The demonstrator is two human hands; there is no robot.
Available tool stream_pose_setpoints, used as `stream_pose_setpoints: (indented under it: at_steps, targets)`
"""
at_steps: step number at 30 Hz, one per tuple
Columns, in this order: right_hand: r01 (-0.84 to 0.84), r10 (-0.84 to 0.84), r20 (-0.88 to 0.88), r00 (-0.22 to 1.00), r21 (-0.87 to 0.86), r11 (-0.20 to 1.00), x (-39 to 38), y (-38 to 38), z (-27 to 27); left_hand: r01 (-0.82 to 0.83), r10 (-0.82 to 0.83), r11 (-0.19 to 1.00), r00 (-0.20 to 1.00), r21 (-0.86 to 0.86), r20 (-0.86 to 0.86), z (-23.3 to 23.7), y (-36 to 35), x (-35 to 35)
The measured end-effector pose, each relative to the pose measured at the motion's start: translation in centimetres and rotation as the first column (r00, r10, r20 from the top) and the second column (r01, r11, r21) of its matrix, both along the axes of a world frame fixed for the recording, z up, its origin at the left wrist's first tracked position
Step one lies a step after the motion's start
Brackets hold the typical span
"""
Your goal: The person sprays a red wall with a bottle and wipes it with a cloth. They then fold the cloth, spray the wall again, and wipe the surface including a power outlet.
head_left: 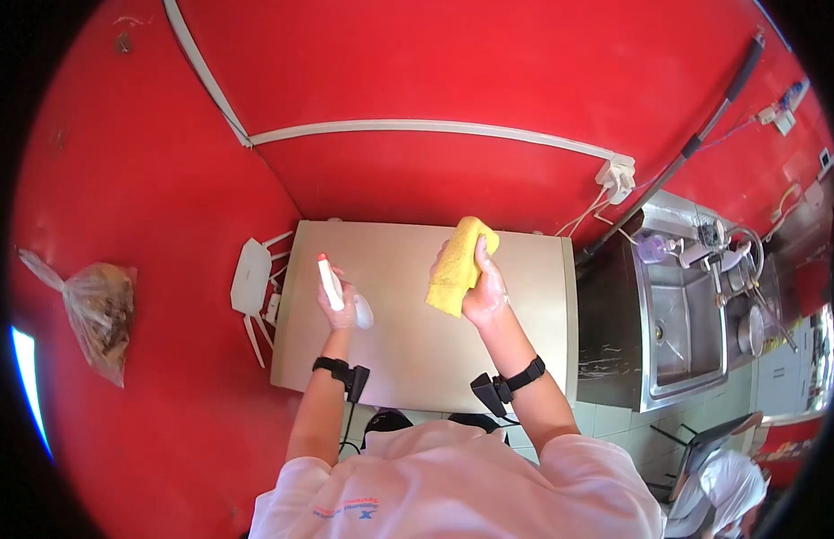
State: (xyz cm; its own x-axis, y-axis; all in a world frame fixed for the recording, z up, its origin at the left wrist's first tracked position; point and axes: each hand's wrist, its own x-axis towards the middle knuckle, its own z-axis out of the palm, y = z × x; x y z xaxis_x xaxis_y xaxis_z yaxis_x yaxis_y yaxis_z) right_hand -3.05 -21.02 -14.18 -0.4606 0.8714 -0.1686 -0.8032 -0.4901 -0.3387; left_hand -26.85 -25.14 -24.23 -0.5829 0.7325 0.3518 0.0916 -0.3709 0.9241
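My left hand (339, 304) is closed around a white spray bottle (329, 282) with a red tip, held above the left part of a beige table (399, 359). The bottle's rounded translucent base shows beside my palm. In my right hand (486, 292) is a folded yellow cloth (459, 266), gripped between thumb and fingers over the right half of the table. Most fingers of the right hand are hidden behind the cloth. Both wrists wear black straps with small devices.
A white router (251, 277) sits left of the table. On the right are a metal sink (686, 332), a purple bottle (651, 249) and a wall socket (618, 176). A plastic bag (101, 314) hangs at far left. Another person (731, 485) is at the lower right near a chair.
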Motion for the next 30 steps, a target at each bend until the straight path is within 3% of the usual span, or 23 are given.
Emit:
stream_pose_setpoints:
  at_steps: [3, 6, 7, 8, 9, 10, 11, 16, 18, 20, 24, 27, 30]
  targets:
    - [0.109, -0.112, -0.025, 0.993, -0.106, 0.988, -3.0, -2.1, 1.8, 0.054, -0.054, 0.999, 0.999, 0.000, -0.006, -0.1, -0.2, -0.4]
    - [0.061, -0.058, -0.134, 0.989, 0.018, 0.998, -5.6, -3.2, 1.4, 0.214, -0.214, 0.977, 0.977, -0.016, 0.006, 0.4, -0.5, -1.5]
    - [0.067, -0.061, -0.120, 0.991, 0.049, 0.997, -6.9, -3.8, 1.0, 0.417, -0.378, 0.907, 0.868, -0.062, 0.322, -0.4, -0.1, -2.8]
    - [0.070, -0.062, -0.101, 0.993, 0.075, 0.995, -7.8, -4.6, 0.6, 0.440, -0.391, 0.896, 0.851, -0.069, 0.351, -1.5, -0.6, -3.3]
    - [0.092, -0.087, -0.078, 0.993, 0.062, 0.994, -8.7, -5.4, 0.6, 0.428, -0.411, 0.902, 0.891, -0.052, 0.193, -0.9, -1.0, -3.3]
    - [0.101, -0.091, -0.172, 0.981, 0.047, 0.994, -9.6, -6.1, 0.7, 0.422, -0.421, 0.906, 0.907, -0.028, 0.025, -0.1, -1.2, -3.4]
    - [0.112, -0.098, -0.267, 0.959, 0.035, 0.993, -10.4, -6.7, 0.9, 0.454, -0.451, 0.890, 0.890, -0.030, 0.068, 0.5, -1.4, -3.5]
    - [0.193, -0.163, -0.311, 0.936, 0.069, 0.979, -12.1, -9.1, 2.1, 0.492, -0.491, 0.870, 0.869, -0.012, 0.058, 0.6, -2.0, -4.9]
    - [0.203, -0.169, -0.308, 0.936, 0.080, 0.976, -12.4, -9.6, 2.4, 0.482, -0.464, 0.876, 0.853, -0.019, 0.237, 0.9, -2.2, -5.3]
    - [0.179, -0.151, -0.367, 0.918, 0.043, 0.983, -12.4, -10.1, 2.7, 0.479, -0.475, 0.878, 0.869, 0.004, 0.143, 0.3, -2.0, -5.3]
    - [0.237, -0.216, -0.281, 0.935, 0.040, 0.971, -13.2, -10.6, 2.1, 0.493, -0.486, 0.870, 0.860, -0.005, 0.152, -0.1, -1.6, -5.4]
    - [0.213, -0.169, -0.284, 0.944, 0.133, 0.968, -12.6, -10.9, 0.2, 0.507, -0.503, 0.862, 0.857, -0.011, 0.113, -0.5, -1.5, -5.6]
    - [0.130, -0.106, -0.131, 0.986, 0.191, 0.973, -12.3, -10.7, -0.9, 0.501, -0.503, 0.865, 0.863, 0.039, 0.057, -0.7, -1.1, -5.8]
